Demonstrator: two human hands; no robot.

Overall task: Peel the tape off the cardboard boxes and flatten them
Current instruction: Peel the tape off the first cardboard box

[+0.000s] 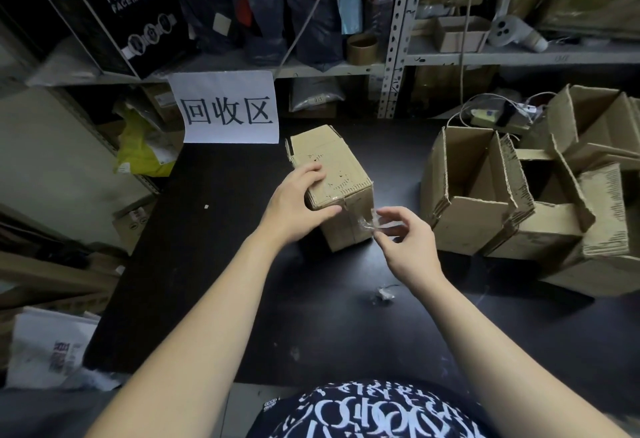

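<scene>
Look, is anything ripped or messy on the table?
Yes. The open boxes on the right have ragged, torn flap edges. A crumpled scrap of tape lies loose on the black table, near the right hand, which pinches a clear tape strip beside the closed box.

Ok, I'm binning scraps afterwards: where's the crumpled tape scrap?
The crumpled tape scrap lies on the black table, right of centre in the head view, just nearer the person than the right hand.
</scene>
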